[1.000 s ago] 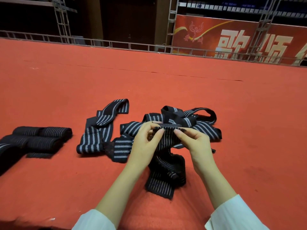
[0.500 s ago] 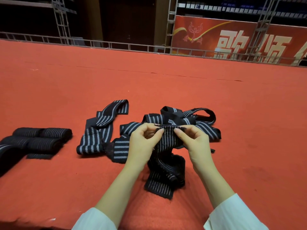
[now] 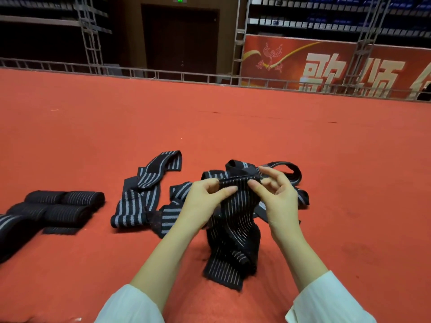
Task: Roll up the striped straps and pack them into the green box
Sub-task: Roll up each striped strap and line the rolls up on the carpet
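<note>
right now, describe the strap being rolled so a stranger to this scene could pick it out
On the red carpet, find the loose heap of striped straps near the middle. The held strap hangs before it, top edge pinched by the left hand and right hand. Alone among its neighbours it is lifted and shows thin stripes, not broad.

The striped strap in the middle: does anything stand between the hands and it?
Nothing visible does. The left hand and the right hand both pinch the top edge of the striped strap directly. The loose straps lie behind it on the red carpet.
</note>
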`<action>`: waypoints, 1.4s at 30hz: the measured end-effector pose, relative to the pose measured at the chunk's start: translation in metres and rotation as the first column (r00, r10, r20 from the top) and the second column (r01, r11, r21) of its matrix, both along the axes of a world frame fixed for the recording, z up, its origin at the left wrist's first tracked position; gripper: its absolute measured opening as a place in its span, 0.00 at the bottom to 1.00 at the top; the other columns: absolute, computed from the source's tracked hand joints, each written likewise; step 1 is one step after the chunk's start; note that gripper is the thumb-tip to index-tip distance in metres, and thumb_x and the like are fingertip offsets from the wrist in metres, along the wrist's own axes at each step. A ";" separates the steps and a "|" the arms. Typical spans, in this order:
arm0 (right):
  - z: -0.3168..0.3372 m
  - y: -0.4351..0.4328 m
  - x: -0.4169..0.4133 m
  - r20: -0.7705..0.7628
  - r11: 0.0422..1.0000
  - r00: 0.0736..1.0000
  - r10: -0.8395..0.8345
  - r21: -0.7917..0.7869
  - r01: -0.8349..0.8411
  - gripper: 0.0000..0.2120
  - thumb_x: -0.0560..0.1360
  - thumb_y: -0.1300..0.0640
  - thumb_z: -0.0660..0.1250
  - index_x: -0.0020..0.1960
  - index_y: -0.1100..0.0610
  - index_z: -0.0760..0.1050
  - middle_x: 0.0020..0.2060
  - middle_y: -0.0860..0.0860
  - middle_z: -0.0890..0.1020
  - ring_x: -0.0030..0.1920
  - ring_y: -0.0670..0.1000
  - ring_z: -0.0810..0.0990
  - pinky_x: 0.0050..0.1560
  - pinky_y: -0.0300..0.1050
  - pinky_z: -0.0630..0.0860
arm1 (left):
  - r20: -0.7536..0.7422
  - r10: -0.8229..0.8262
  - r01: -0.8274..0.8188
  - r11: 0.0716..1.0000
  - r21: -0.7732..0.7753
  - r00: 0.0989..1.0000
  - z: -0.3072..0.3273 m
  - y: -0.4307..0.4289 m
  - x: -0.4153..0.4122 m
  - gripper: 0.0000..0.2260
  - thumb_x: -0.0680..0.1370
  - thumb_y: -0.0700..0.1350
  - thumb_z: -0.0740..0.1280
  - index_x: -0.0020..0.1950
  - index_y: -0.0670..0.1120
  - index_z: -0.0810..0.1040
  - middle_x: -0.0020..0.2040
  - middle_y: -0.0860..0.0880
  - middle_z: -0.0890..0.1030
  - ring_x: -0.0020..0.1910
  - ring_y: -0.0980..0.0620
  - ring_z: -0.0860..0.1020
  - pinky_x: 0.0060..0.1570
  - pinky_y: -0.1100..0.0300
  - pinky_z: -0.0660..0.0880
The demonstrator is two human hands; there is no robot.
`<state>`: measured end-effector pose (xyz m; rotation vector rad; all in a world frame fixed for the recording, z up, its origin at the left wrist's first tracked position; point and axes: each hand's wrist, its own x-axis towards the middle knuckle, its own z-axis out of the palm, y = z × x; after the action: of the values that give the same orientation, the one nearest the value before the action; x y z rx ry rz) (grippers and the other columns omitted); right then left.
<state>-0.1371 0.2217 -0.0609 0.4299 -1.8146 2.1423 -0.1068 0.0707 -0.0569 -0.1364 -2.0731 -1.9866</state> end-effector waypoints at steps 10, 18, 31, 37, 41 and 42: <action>0.129 -0.003 -0.024 -0.140 0.993 0.987 0.076 0.098 -0.062 0.05 0.75 0.66 0.68 0.45 0.58 0.80 0.36 0.49 0.85 0.39 0.46 0.83 0.39 0.40 0.79 | -0.287 -0.034 0.019 0.998 -0.054 0.957 0.129 -0.003 -0.032 0.06 0.78 0.42 0.68 0.53 0.43 0.80 0.47 0.49 0.84 0.46 0.57 0.82 0.46 0.63 0.78; 0.185 -0.006 -0.016 -0.258 0.977 0.959 0.114 0.205 -0.061 0.04 0.75 0.64 0.69 0.44 0.57 0.81 0.36 0.47 0.85 0.38 0.42 0.83 0.40 0.33 0.77 | -0.407 0.034 -0.073 0.994 -0.081 0.913 0.179 -0.012 -0.020 0.06 0.78 0.37 0.68 0.54 0.41 0.80 0.43 0.47 0.83 0.31 0.62 0.78 0.31 0.69 0.73; 0.172 -0.015 -0.045 -0.060 0.986 0.988 0.144 0.087 -0.139 0.07 0.79 0.57 0.64 0.49 0.58 0.80 0.43 0.52 0.83 0.50 0.50 0.82 0.51 0.45 0.82 | -0.298 0.012 -0.024 0.999 -0.036 0.954 0.174 -0.015 -0.054 0.04 0.81 0.40 0.63 0.51 0.44 0.78 0.44 0.47 0.81 0.46 0.56 0.81 0.43 0.62 0.81; 0.189 -0.011 -0.042 -0.179 0.985 0.969 0.171 0.051 -0.165 0.07 0.79 0.58 0.64 0.50 0.59 0.81 0.44 0.51 0.84 0.49 0.45 0.83 0.56 0.45 0.80 | -0.398 0.001 0.001 1.000 0.005 0.917 0.190 -0.011 -0.052 0.06 0.81 0.42 0.63 0.47 0.46 0.78 0.44 0.50 0.81 0.44 0.60 0.81 0.48 0.62 0.80; 0.158 0.001 -0.015 -0.162 0.970 0.959 0.232 0.109 -0.216 0.07 0.79 0.60 0.64 0.49 0.59 0.81 0.42 0.47 0.84 0.48 0.45 0.83 0.55 0.42 0.79 | -0.387 -0.027 0.031 1.000 0.002 0.922 0.154 -0.009 -0.024 0.06 0.81 0.41 0.63 0.48 0.44 0.78 0.44 0.50 0.81 0.46 0.61 0.80 0.49 0.62 0.79; 0.141 0.004 -0.006 -0.132 0.965 0.960 0.247 0.125 -0.231 0.07 0.79 0.60 0.64 0.49 0.60 0.80 0.42 0.47 0.84 0.48 0.45 0.82 0.55 0.41 0.79 | -0.357 -0.035 0.038 0.999 0.002 0.934 0.134 -0.010 -0.015 0.05 0.81 0.41 0.63 0.47 0.43 0.78 0.43 0.50 0.80 0.46 0.61 0.80 0.49 0.61 0.79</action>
<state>-0.1430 0.2261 0.0802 0.8513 -1.8827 2.1029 -0.1219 0.0611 0.0773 -0.4988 -1.8393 -1.8270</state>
